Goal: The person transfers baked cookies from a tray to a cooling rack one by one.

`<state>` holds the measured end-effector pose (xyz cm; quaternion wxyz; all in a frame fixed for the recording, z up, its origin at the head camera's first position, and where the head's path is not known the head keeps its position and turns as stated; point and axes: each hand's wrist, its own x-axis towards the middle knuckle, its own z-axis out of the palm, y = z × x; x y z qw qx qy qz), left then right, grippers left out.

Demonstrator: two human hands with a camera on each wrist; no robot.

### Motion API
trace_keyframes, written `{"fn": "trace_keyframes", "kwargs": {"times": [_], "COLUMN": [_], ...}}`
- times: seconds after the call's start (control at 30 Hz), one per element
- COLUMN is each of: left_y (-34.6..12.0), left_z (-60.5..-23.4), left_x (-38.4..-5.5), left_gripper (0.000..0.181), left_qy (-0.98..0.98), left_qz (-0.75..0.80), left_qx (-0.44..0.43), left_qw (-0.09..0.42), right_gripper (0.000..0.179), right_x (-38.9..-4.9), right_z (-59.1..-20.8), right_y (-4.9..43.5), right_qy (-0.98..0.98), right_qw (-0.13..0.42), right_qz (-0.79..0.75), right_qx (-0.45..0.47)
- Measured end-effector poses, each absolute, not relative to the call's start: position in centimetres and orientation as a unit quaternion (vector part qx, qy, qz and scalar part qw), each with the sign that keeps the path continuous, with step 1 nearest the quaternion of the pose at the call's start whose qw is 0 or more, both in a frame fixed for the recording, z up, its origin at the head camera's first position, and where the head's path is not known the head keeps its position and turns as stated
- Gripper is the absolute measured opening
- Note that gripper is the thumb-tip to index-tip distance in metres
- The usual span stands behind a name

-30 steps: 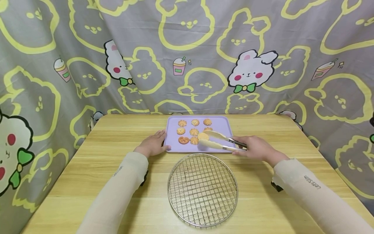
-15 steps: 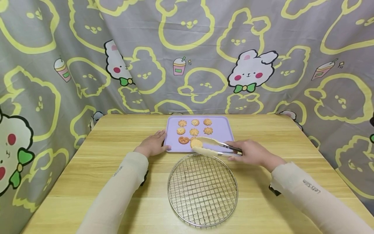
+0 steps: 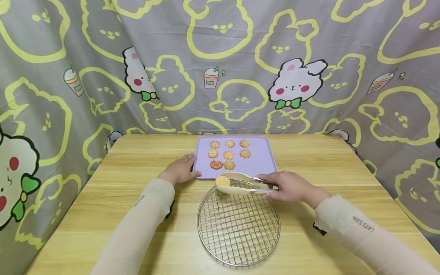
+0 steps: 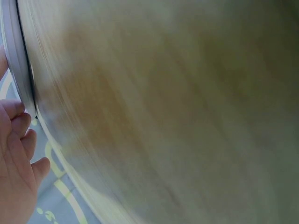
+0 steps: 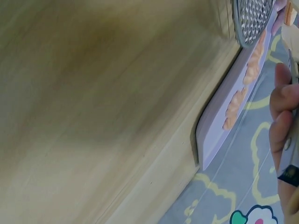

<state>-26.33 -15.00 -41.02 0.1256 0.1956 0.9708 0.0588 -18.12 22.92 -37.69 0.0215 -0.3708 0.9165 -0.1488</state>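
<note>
My right hand (image 3: pixel 288 186) grips a pair of tongs (image 3: pixel 264 187) with pale tips, also partly visible at the right edge of the right wrist view. Between those tips a round cookie (image 3: pixel 222 180) is pinched, above the far edge of a round wire rack (image 3: pixel 238 225). Behind the rack lies a lilac tray (image 3: pixel 258 167) bearing several cookies, among them a pretzel-shaped one (image 3: pixel 216 165) and a flower-shaped one (image 3: pixel 229 165). With fingers extended, my left hand (image 3: pixel 180 169) rests at the tray's left edge, its thumb touching the near left corner.
The wooden table (image 3: pixel 113 206) extends on both sides of the rack. A grey curtain (image 3: pixel 240 49) with yellow cartoon outlines hangs directly behind the table's far edge and along both sides.
My right hand has brought the tongs and the round cookie leftward and nearer, from over the tray to the rack's far edge. My left hand has stayed in place.
</note>
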Motion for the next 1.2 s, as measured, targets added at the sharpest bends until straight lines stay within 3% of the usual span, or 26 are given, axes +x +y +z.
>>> {"fn": "trace_keyframes", "kwargs": {"times": [1.2], "left_y": [-15.0], "left_z": [-41.2], "left_x": [-26.4], "left_gripper": [0.080], "left_qy": [0.971], "left_qz": [0.063], "left_qx": [0.195], "left_qw": [0.125], "right_gripper": [0.065], "right_x": [-15.8], "right_z": [-38.4], "right_y": [20.1], "right_qy": [0.877], "right_qw": [0.059], "right_qz": [-0.143], "right_qx": [-0.456]}}
